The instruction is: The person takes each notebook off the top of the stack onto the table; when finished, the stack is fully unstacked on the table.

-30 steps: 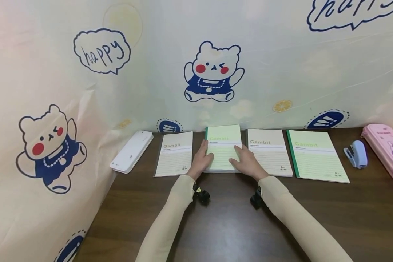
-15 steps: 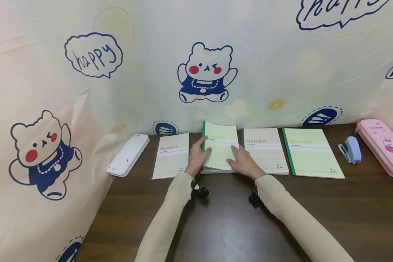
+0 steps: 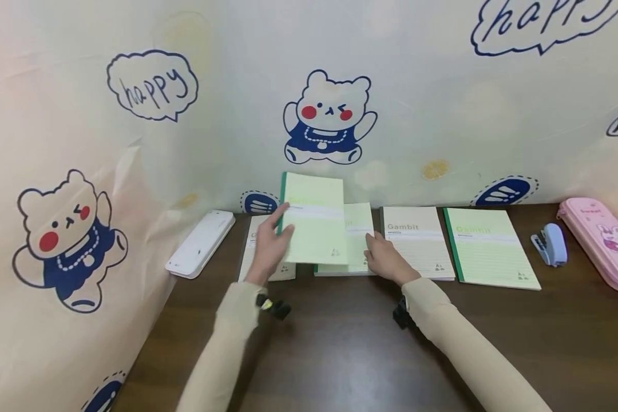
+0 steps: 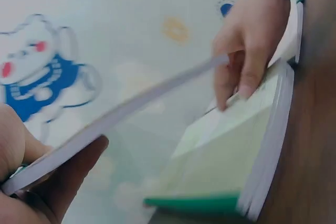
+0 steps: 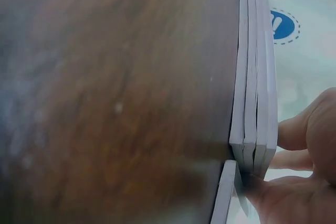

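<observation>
Sleeves of pale cream reach from your near side over the dark wooden bench. Your right hand has its fingers touching the right side of a notebook stack topped by a pale green cover; you cannot tell whether it grips. Your left hand pinches a green-spined notebook by its left edge, holding it raised and tilted above the bench, between the stack and a partly hidden white notebook at left. Just right of the stack lies another "Gambit" notebook, white, then a pale green notebook with a green spine. Farther right sit a light blue stapler and a pink pencil case; at far left, a white case lies aslant. Farthest from you hangs a pale backdrop printed with bears and "happy" bubbles.
</observation>
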Action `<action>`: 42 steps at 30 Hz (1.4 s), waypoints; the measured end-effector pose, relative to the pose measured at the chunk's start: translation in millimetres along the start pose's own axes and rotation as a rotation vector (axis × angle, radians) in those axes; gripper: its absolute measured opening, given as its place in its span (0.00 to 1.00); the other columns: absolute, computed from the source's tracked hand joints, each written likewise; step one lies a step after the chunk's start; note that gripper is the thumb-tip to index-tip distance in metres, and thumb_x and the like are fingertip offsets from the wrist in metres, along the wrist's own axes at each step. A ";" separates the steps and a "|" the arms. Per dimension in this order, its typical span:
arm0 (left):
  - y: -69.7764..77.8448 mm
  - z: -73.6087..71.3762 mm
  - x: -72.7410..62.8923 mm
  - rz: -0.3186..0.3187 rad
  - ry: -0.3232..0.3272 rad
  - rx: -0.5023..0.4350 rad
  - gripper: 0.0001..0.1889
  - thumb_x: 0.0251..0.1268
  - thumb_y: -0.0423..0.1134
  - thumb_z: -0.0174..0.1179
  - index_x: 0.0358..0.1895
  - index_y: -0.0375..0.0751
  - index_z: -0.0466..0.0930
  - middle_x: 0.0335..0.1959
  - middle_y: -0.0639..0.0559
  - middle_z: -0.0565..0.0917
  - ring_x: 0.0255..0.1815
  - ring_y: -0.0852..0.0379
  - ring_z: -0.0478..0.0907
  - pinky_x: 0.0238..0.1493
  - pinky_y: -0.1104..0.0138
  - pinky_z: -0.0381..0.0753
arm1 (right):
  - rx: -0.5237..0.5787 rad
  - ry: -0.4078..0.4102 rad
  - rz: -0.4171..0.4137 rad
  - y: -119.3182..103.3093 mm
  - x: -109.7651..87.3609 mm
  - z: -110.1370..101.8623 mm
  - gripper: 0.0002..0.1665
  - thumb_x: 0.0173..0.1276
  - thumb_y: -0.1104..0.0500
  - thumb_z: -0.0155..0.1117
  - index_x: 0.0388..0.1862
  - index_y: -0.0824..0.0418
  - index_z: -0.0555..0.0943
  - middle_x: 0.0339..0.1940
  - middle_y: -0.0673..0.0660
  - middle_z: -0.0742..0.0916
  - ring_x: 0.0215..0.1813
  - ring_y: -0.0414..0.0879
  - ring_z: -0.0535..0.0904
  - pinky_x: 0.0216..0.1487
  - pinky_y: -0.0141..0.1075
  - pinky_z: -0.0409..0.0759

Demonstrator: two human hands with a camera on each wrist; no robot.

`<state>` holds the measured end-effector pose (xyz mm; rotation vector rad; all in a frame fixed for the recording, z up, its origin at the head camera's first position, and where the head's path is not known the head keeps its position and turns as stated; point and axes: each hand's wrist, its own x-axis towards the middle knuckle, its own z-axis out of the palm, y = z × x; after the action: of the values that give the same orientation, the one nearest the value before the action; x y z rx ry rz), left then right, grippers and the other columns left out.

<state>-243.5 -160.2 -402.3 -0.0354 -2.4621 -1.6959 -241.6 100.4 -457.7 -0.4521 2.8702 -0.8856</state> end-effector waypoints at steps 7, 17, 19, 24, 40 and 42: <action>-31.0 -83.8 -88.3 -0.087 0.009 -0.004 0.28 0.67 0.28 0.57 0.70 0.50 0.69 0.70 0.41 0.69 0.53 0.59 0.75 0.41 0.75 0.80 | -0.008 -0.004 -0.011 -3.3 -3.8 1.3 0.32 0.74 0.66 0.46 0.71 0.81 0.54 0.72 0.80 0.58 0.72 0.71 0.60 0.66 0.58 0.68; -49.0 -115.3 -184.3 -0.266 -0.044 0.022 0.29 0.68 0.26 0.54 0.71 0.51 0.66 0.76 0.44 0.60 0.75 0.47 0.59 0.52 0.82 0.74 | -0.026 -0.022 -0.017 -2.4 -1.0 -5.6 0.31 0.74 0.67 0.44 0.71 0.83 0.52 0.71 0.82 0.58 0.68 0.72 0.66 0.61 0.57 0.74; -53.4 -113.9 -189.7 -0.276 -0.043 0.023 0.29 0.68 0.26 0.54 0.70 0.50 0.66 0.75 0.43 0.61 0.76 0.45 0.56 0.56 0.83 0.70 | -0.015 -0.033 -0.023 -2.2 -1.6 -5.3 0.31 0.75 0.67 0.44 0.71 0.83 0.52 0.72 0.82 0.56 0.69 0.73 0.63 0.62 0.58 0.72; -66.8 -111.0 -196.2 -0.319 -0.038 0.052 0.29 0.67 0.26 0.55 0.70 0.48 0.67 0.75 0.42 0.62 0.77 0.44 0.54 0.72 0.58 0.63 | -0.020 -0.051 -0.029 -4.6 -1.0 -3.3 0.31 0.75 0.67 0.44 0.71 0.83 0.52 0.72 0.82 0.55 0.72 0.74 0.55 0.67 0.60 0.66; -78.2 -103.9 -182.6 -0.080 0.047 0.506 0.18 0.58 0.29 0.64 0.53 0.38 0.82 0.65 0.32 0.70 0.62 0.35 0.61 0.51 0.49 0.69 | -0.003 -0.055 -0.041 -1.8 3.2 -5.5 0.26 0.74 0.67 0.45 0.66 0.81 0.61 0.70 0.81 0.62 0.68 0.73 0.66 0.63 0.59 0.71; -65.9 -101.5 -169.0 -0.038 0.079 0.511 0.16 0.58 0.29 0.64 0.51 0.38 0.83 0.64 0.32 0.71 0.61 0.36 0.64 0.48 0.52 0.70 | 0.012 -0.049 -0.048 0.4 3.1 -6.1 0.22 0.74 0.67 0.45 0.62 0.79 0.65 0.69 0.81 0.63 0.68 0.72 0.64 0.63 0.59 0.70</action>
<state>-72.1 -267.2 -451.3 0.1337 -2.7644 -1.0101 -245.8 102.9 -452.9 -0.5362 2.8195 -0.8853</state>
